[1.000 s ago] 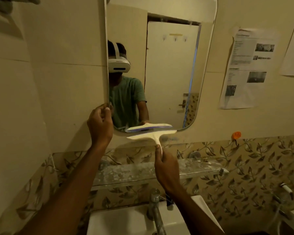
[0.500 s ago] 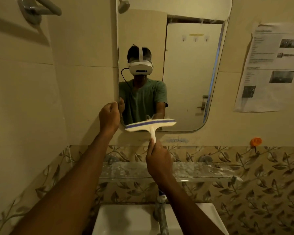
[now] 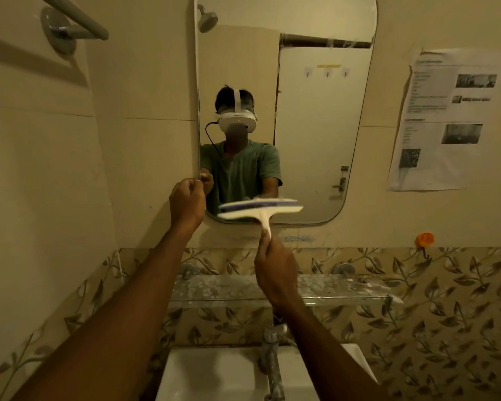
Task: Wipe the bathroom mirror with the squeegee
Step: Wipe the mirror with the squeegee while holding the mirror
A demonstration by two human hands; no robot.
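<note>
A tall mirror (image 3: pixel 315 125) with rounded corners hangs on the beige tiled wall. My right hand (image 3: pixel 274 273) grips the handle of a cream squeegee (image 3: pixel 259 209) with a blue strip. Its blade lies level across the mirror's lower left part, blurred by motion. My left hand (image 3: pixel 187 202) is closed on the mirror's left edge near the bottom corner. The mirror reflects a person in a green shirt with a white headset.
A glass shelf (image 3: pixel 344 287) runs below the mirror, above a white sink (image 3: pixel 214 374) with a metal tap (image 3: pixel 271 357). A printed paper (image 3: pixel 443 120) is stuck on the wall at the right, an orange hook (image 3: pixel 424 239) below it. A metal bar (image 3: pixel 70 27) sits at the upper left.
The view has swung up and left, centring the mirror. The squeegee rose from below the mirror's bottom edge onto the glass. My left hand kept its grip on the mirror's left edge.
</note>
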